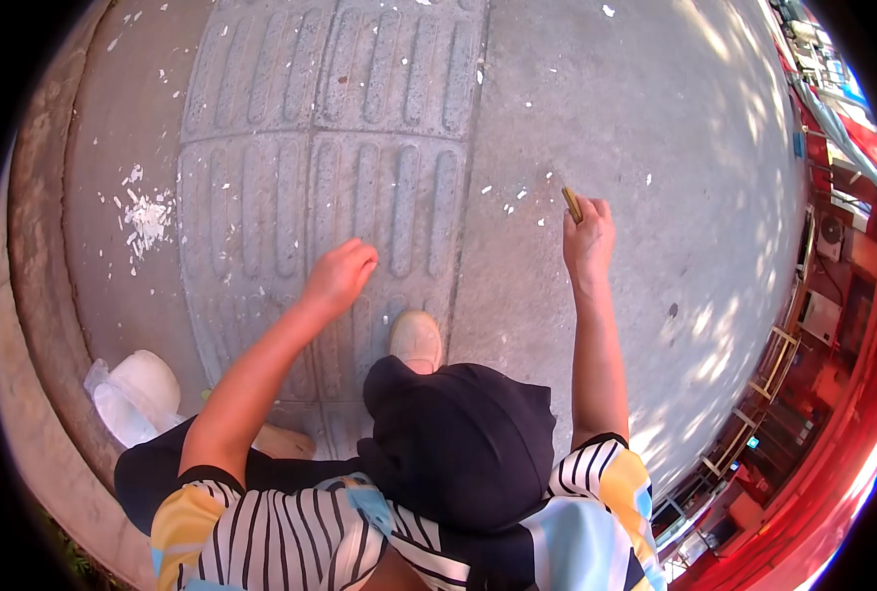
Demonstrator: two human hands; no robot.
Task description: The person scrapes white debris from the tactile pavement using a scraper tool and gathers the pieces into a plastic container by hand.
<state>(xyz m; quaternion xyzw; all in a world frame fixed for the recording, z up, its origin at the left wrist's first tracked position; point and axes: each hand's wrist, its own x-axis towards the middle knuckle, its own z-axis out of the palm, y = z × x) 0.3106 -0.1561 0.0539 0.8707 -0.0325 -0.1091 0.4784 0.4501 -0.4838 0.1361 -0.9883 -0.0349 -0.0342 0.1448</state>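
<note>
My right hand (590, 239) grips a short, narrow, brass-coloured tool (572, 204) whose tip points up and to the left, over the grey pavement (655, 256). I cannot make out its exact kind. Several small white flakes (510, 208) lie on the ground just left of that tool. My left hand (342, 277) is closed, with its fingers curled together above the ribbed paving tiles (366, 187). Whether anything small is inside those fingers is hidden.
A heap of white flakes (149, 221) lies left of the ribbed tiles. Near my left knee stand a white tub (151, 379) and clear plastic beside it. A kerb (39, 266) runs along the left. My beige shoe (417, 338) rests on the tiles. Red shopfronts (822, 483) line the right.
</note>
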